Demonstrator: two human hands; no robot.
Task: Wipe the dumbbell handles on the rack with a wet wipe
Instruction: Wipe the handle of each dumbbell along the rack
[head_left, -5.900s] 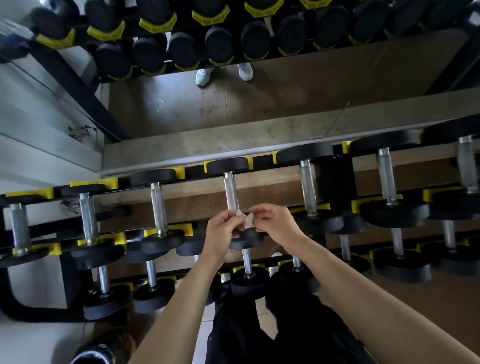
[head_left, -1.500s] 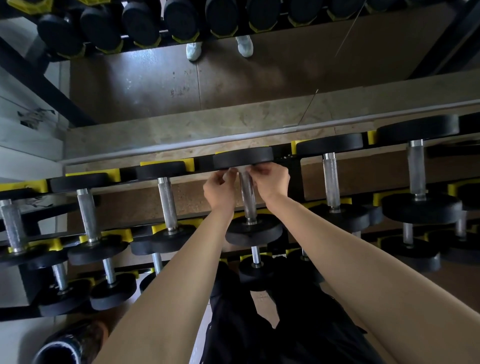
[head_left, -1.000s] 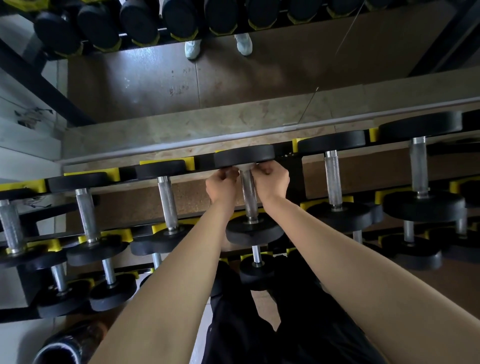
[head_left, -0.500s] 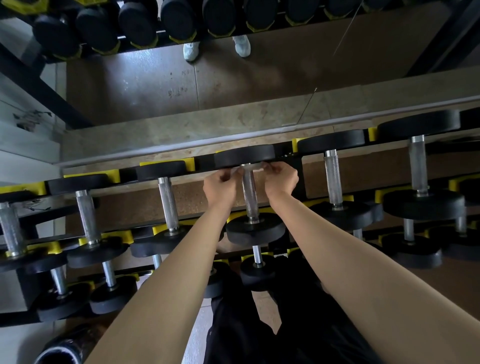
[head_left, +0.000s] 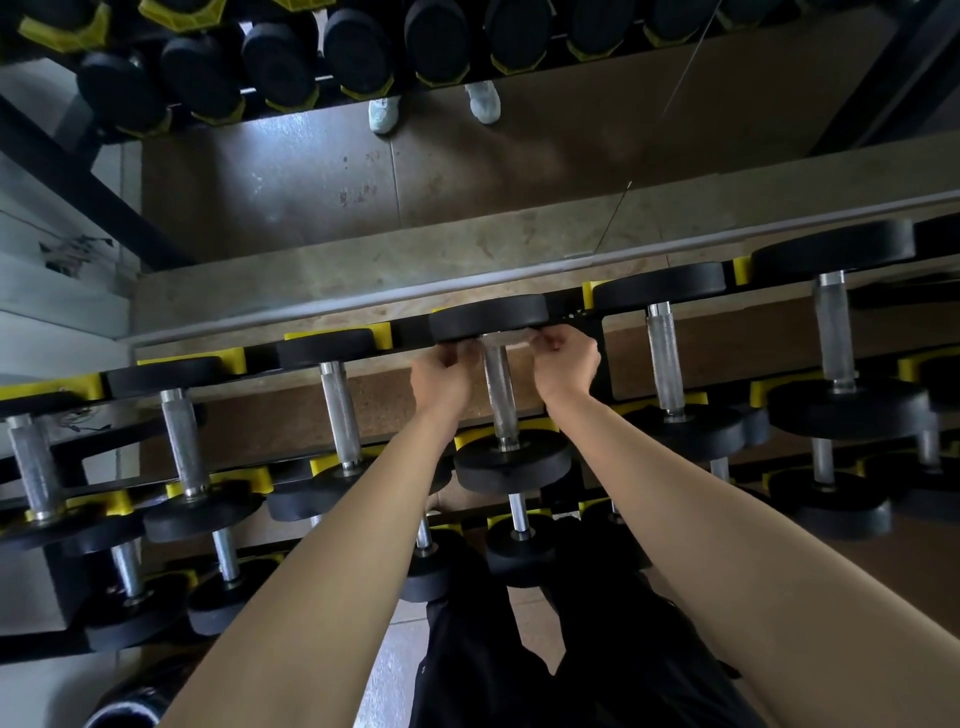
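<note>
My left hand and right hand are both raised to the top tier of the rack, one on each side of the same dumbbell. The wet wipe is stretched as a narrow pale band between the two hands. It crosses the far end of the knurled steel handle, directly beneath the dumbbell's far black head, and appears to touch the handle there. Each hand has its fingers curled and pinches one end of the wipe; the fingertips are blurred, so I cannot tell the exact finger placement. Both forearms extend forward, parallel, with the handle visible in the gap between them. The near head of the dumbbell lies below my wrists, seated in a yellow cradle. Neighbouring dumbbells sit parallel in the same tier, one just to the left and one just to the right, each apart from my hands. Smaller dumbbells occupy the lower tiers. My dark trousers fill the bottom centre of the view. A pair of pale shoes shows near the top edge.
</note>
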